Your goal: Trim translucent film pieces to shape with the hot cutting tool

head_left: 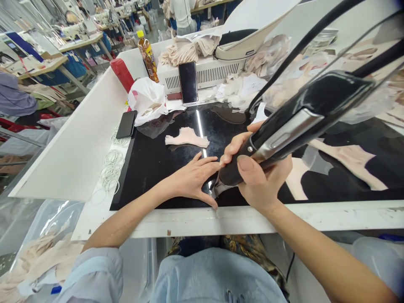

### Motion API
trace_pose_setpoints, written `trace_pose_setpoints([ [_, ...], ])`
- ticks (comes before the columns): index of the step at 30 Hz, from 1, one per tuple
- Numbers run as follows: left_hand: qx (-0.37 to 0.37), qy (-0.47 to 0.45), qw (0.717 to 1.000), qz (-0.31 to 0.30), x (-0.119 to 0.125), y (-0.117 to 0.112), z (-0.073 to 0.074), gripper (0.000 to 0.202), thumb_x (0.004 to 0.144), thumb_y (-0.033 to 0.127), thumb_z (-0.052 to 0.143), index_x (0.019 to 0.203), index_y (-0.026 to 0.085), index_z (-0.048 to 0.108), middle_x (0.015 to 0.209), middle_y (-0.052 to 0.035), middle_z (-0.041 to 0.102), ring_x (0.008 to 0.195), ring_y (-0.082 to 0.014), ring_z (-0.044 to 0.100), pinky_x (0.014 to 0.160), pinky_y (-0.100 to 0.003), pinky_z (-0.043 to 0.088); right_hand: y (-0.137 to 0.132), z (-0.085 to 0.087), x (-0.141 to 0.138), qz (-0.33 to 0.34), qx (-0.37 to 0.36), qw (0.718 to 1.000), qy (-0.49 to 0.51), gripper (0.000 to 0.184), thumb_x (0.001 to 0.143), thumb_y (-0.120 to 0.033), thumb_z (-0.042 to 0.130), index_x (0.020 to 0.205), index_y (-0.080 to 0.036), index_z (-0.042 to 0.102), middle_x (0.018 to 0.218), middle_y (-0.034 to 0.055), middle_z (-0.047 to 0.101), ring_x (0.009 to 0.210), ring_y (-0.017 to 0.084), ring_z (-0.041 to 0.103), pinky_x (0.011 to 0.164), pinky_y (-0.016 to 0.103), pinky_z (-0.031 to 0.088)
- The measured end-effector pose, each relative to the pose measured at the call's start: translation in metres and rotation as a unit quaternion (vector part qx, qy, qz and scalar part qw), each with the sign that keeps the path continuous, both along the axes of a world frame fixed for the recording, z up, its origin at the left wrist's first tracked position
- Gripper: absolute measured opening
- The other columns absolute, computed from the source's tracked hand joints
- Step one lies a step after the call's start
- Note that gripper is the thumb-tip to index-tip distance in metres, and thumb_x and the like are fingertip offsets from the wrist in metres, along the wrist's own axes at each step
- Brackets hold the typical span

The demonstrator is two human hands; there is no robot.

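My right hand [259, 176] is closed round the black handle of a hand-held tool [303, 118] with a silver strip and black cables, its tip pressed down on the black work mat [151, 164]. My left hand [192, 179] lies flat and open on the mat just left of the tool tip, fingers spread beside a small pale fabric piece [221, 189] under the tip. Another pale pink fabric piece [187, 138] lies farther back on the mat.
A dark phone [126, 124] and a white plastic bag [147, 101] sit at the mat's back left; another phone [188, 82] leans on a white machine [208, 69]. White elastic loops [112, 168] lie at left. More pink fabric [350, 160] lies at right. Bins of fabric [41, 256] stand below.
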State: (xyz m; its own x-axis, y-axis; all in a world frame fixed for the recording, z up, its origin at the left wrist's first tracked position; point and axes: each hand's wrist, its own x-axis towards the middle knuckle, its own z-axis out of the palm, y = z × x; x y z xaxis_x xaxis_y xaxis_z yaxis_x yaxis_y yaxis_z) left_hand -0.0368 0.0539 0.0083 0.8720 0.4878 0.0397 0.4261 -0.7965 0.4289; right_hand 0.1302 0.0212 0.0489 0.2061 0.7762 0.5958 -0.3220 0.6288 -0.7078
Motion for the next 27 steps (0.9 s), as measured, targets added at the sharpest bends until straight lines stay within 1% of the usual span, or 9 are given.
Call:
trace_pose_setpoints([
  [3, 0.003, 0.003, 1.000, -0.003, 0.001, 0.000, 0.000, 0.110, 0.075, 0.072, 0.073, 0.157, 0.015, 0.027, 0.161, -0.0224, 0.035, 0.153, -0.0381, 0.027, 0.125, -0.063, 0.006, -0.002, 0.000, -0.001, -0.025, -0.018, 1.000, 0.000, 0.036, 0.080, -0.031, 0.079, 0.108, -0.027, 0.058, 0.082, -0.0008, 0.065, 0.067, 0.019, 0.066, 0.066, 0.041, 0.060],
  [7, -0.004, 0.005, 1.000, 0.001, 0.002, 0.000, 0.002, 0.104, 0.075, 0.070, 0.074, 0.154, 0.014, 0.034, 0.158, -0.0217, 0.042, 0.152, -0.0386, 0.030, 0.125, -0.064, 0.007, -0.006, 0.001, -0.002, -0.001, -0.016, 1.000, 0.002, 0.038, 0.079, -0.036, 0.079, 0.110, -0.028, 0.058, 0.081, -0.0015, 0.064, 0.060, 0.017, 0.061, 0.059, 0.040, 0.060],
  [11, -0.003, -0.002, 1.000, -0.004, 0.002, -0.001, 0.004, 0.095, 0.075, 0.068, 0.075, 0.148, 0.016, 0.045, 0.156, -0.0191, 0.045, 0.152, -0.0385, 0.029, 0.126, -0.061, 0.010, -0.011, -0.002, -0.007, -0.003, -0.025, 1.000, 0.001, 0.044, 0.076, -0.042, 0.081, 0.112, -0.029, 0.059, 0.081, -0.0014, 0.063, 0.067, 0.020, 0.066, 0.073, 0.047, 0.064],
  [14, 0.000, -0.014, 1.000, -0.009, 0.003, -0.001, 0.004, 0.096, 0.074, 0.067, 0.077, 0.149, 0.017, 0.044, 0.157, -0.0193, 0.043, 0.152, -0.0394, 0.028, 0.126, -0.062, 0.009, -0.013, -0.005, -0.010, -0.012, -0.025, 1.000, -0.005, 0.043, 0.078, -0.041, 0.080, 0.114, -0.029, 0.059, 0.084, -0.0001, 0.064, 0.072, 0.022, 0.070, 0.077, 0.049, 0.065],
  [17, 0.000, -0.018, 1.000, -0.013, 0.002, -0.001, 0.002, 0.099, 0.075, 0.066, 0.077, 0.152, 0.015, 0.039, 0.158, -0.0215, 0.040, 0.151, -0.0406, 0.029, 0.124, -0.066, 0.008, -0.012, -0.005, -0.010, -0.019, -0.033, 0.999, -0.015, 0.038, 0.080, -0.040, 0.079, 0.110, -0.028, 0.059, 0.087, 0.0011, 0.066, 0.074, 0.022, 0.070, 0.075, 0.047, 0.064],
  [19, -0.002, -0.033, 0.999, -0.009, 0.001, -0.001, 0.002, 0.100, 0.074, 0.066, 0.077, 0.151, 0.015, 0.038, 0.157, -0.0226, 0.040, 0.150, -0.0404, 0.029, 0.123, -0.066, 0.011, -0.010, -0.002, -0.006, -0.018, -0.035, 0.999, -0.018, 0.037, 0.078, -0.041, 0.080, 0.106, -0.028, 0.059, 0.087, 0.0004, 0.066, 0.071, 0.020, 0.069, 0.072, 0.044, 0.064],
  [21, -0.003, -0.050, 0.999, -0.010, -0.001, -0.001, 0.003, 0.087, 0.075, 0.064, 0.077, 0.142, 0.018, 0.047, 0.156, -0.0216, 0.039, 0.150, -0.0396, 0.030, 0.123, -0.066, 0.013, -0.007, 0.004, 0.001, -0.013, -0.026, 1.000, -0.010, 0.039, 0.077, -0.039, 0.082, 0.107, -0.029, 0.059, 0.084, -0.0011, 0.066, 0.066, 0.018, 0.066, 0.064, 0.039, 0.062],
  [24, -0.007, -0.057, 0.998, -0.031, -0.004, -0.002, 0.010, 0.047, 0.083, 0.054, 0.075, 0.113, 0.020, 0.063, 0.156, -0.0181, 0.038, 0.147, -0.0362, 0.034, 0.123, -0.061, 0.021, -0.001, 0.012, 0.017, -0.021, -0.009, 1.000, -0.006, 0.037, 0.080, -0.034, 0.079, 0.112, -0.030, 0.061, 0.080, -0.0029, 0.065, 0.059, 0.015, 0.060, 0.055, 0.034, 0.055],
  [27, -0.018, -0.051, 0.997, -0.046, -0.008, -0.002, 0.018, 0.022, 0.091, 0.042, 0.069, 0.094, 0.020, 0.068, 0.152, -0.0142, 0.042, 0.142, -0.0317, 0.039, 0.121, -0.053, 0.030, 0.006, 0.015, 0.035, -0.061, 0.008, 0.998, -0.015, 0.032, 0.080, -0.032, 0.079, 0.109, -0.030, 0.064, 0.078, -0.0028, 0.065, 0.057, 0.015, 0.059, 0.051, 0.033, 0.051],
])
